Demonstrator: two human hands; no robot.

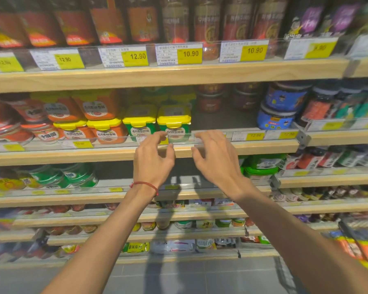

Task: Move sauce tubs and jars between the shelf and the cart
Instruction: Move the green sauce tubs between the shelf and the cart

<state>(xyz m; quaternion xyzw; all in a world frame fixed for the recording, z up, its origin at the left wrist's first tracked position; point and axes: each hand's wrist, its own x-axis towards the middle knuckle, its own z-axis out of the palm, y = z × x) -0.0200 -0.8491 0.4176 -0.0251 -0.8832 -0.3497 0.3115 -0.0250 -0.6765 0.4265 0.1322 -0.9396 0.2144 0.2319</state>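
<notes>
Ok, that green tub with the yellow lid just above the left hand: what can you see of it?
The green tub looks plastic and squarish, with a yellow lid, a front tab and a white label with dark characters. It stands upright at the front of the middle shelf, behind the clear rail. A matching tub sits at its left in view, bare shelf at its right. The left hand reaches just below it, empty; contact cannot be told.

Top-shelf jars (206,22) cropped at upper edge, leftmost price tag (5,63) blurred unreadable

Left hand (153,164), right hand (218,163) before green tubs (174,121)
</notes>
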